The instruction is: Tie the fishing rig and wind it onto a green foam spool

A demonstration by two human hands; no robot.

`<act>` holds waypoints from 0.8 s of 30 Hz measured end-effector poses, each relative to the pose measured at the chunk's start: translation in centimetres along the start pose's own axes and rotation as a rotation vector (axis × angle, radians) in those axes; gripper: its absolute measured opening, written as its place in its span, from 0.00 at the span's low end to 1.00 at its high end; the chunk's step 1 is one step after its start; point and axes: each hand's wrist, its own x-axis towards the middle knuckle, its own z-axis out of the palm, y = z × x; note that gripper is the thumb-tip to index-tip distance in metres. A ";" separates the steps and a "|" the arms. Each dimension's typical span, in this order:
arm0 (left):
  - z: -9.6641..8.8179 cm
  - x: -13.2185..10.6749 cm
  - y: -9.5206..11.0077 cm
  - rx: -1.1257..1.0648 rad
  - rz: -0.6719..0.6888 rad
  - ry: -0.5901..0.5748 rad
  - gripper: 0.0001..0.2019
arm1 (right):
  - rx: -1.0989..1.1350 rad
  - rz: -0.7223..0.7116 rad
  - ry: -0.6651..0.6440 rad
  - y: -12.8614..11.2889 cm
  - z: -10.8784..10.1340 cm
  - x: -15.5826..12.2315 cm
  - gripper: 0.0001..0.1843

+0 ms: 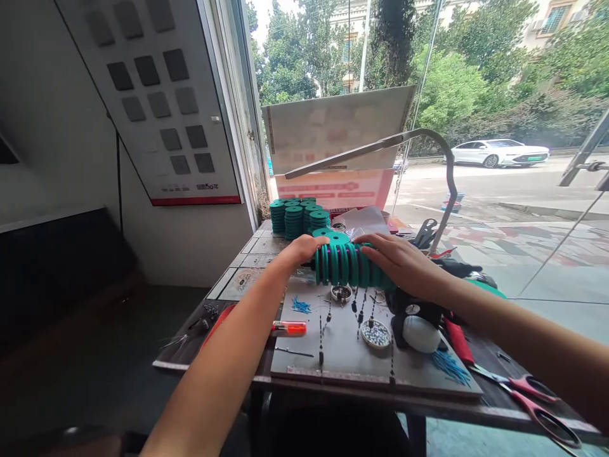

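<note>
A row of teal discs (345,263), stacked side by side with purple between them, lies sideways above the grey work mat (333,358). My left hand (301,249) is closed on the row's left end. My right hand (402,262) lies over its right part, fingers curled around the discs. Two more loose teal discs (333,237) sit just behind the row. Strings of small dark beads (361,308) lie on the mat beneath.
Several upright stacks of teal discs (297,218) stand at the table's back. A small dish of beads (375,332), a red pen (288,328), red scissors (533,400), blue strands (301,306), a desk lamp (404,139) and a plush penguin (419,327) surround the mat.
</note>
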 end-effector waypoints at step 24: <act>-0.4 -1.0 1.0 -0.059 0.067 -0.286 0.14 | 0.195 0.067 0.044 0.9 -1.1 2.2 0.23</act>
